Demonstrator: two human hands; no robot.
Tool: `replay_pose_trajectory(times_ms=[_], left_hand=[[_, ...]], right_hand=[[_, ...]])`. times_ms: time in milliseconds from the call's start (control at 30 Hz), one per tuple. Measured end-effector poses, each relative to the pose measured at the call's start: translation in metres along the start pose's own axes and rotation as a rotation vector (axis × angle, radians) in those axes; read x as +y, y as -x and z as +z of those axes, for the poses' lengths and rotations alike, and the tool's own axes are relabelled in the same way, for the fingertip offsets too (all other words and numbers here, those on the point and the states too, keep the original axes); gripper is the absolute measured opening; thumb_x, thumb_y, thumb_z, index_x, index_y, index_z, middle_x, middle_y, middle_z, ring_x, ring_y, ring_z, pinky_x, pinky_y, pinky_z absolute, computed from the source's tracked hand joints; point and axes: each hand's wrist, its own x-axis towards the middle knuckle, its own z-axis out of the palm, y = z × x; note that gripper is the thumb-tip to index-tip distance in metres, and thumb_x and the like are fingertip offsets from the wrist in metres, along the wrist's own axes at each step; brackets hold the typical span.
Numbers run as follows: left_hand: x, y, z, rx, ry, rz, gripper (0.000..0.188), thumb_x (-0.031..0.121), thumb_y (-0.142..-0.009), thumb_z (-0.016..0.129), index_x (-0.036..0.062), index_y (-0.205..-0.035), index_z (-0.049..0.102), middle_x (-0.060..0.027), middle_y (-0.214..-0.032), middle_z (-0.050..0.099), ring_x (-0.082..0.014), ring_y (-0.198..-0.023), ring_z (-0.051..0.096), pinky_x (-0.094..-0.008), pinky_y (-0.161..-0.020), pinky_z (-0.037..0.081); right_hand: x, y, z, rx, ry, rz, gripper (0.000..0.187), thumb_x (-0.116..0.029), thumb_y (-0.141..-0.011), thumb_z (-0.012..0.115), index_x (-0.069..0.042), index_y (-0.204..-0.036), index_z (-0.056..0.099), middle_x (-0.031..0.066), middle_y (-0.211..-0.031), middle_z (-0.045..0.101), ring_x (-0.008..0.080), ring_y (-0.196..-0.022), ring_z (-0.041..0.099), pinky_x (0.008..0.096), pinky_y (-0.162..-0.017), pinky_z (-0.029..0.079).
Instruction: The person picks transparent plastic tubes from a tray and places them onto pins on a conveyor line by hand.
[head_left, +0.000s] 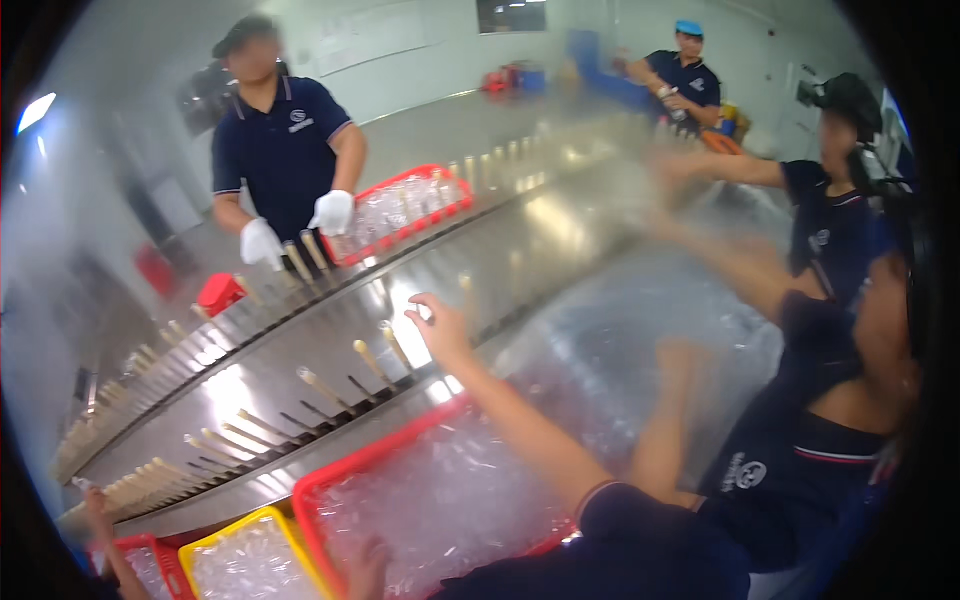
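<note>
My right hand [440,325] is stretched out over the steel machine, fingers pinched on a small clear plastic piece [413,309]. Just below it, pale upright rods [375,362], some with clear tops, stand along the machine's near edge. Between them are several short dark pins [318,412]. Under my right forearm sits a large red bin [318,500] heaped with clear plastic pieces [440,490]. My left hand [370,570] is low at the bin's near left part; it is blurred and partly cut off, so its fingers cannot be made out.
A yellow bin [300,550] of clear pieces stands left of the large bin. Across the machine, a white-gloved person [280,140] works beside another red bin [455,183]. Co-workers' arms [720,265] reach in from the right, above clear plastic sheeting [640,310]. Another hand [95,500] is at far left.
</note>
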Motion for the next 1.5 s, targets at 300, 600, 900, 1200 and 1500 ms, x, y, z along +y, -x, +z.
replay_pose_trajectory(times_ms=[300,600,900,1200,1500], left_hand=[[0.092,-0.009,-0.017,0.225,0.447,0.229,0.03,0.001,-0.074,0.056,-0.0028,-0.103,0.051,-0.0049,-0.087,0.056,-0.0111,-0.078,0.053,-0.0216,-0.068,0.043],[0.248,-0.139,-0.059,0.438,-0.646,0.721,0.024,0.008,-0.061,0.067,0.0042,-0.084,0.063,-0.0107,-0.072,0.061,-0.0197,-0.065,0.058,-0.0273,-0.062,0.046],[0.298,-0.198,-0.021,0.119,-0.909,0.479,0.027,0.006,-0.052,0.072,0.0052,-0.078,0.065,-0.0107,-0.071,0.063,-0.019,-0.067,0.061,-0.0277,-0.063,0.047],[0.332,-0.225,0.08,-0.028,-1.093,0.539,0.025,0.009,-0.054,0.071,0.0045,-0.078,0.066,-0.0086,-0.069,0.063,-0.0157,-0.062,0.061,-0.0267,-0.06,0.048],[0.335,-0.252,0.185,0.021,-1.069,0.588,0.03,0.008,-0.053,0.069,0.0038,-0.083,0.063,-0.0127,-0.075,0.062,-0.0246,-0.07,0.06,-0.0305,-0.068,0.048]], right_hand=[[0.002,0.012,-0.035,0.285,-0.3,0.199,0.022,-0.02,-0.081,0.054,-0.012,-0.101,0.054,0.0089,-0.085,0.06,0.0124,-0.053,0.056,0.0263,-0.041,0.04],[0.002,0.15,-0.074,-0.092,-1.477,1.076,0.026,-0.012,-0.08,0.049,-0.011,-0.105,0.042,0.0076,-0.098,0.053,0.0205,-0.075,0.054,0.0217,-0.042,0.035],[-0.02,0.123,-0.171,-0.09,-0.978,0.66,0.022,0.01,-0.073,0.054,-0.005,-0.085,0.045,0.0127,-0.085,0.059,0.0158,-0.065,0.06,0.0169,-0.031,0.028],[0.022,0.095,-0.198,0.025,-1.127,0.854,0.008,-0.01,-0.082,0.054,-0.008,-0.087,0.049,0.0065,-0.085,0.058,0.0122,-0.058,0.055,0.0178,-0.035,0.029],[0.046,0.056,-0.225,-0.429,-1.183,0.807,0.022,-0.002,-0.08,0.046,-0.007,-0.101,0.043,0.0077,-0.108,0.048,0.0162,-0.087,0.053,0.0189,-0.048,0.036]])
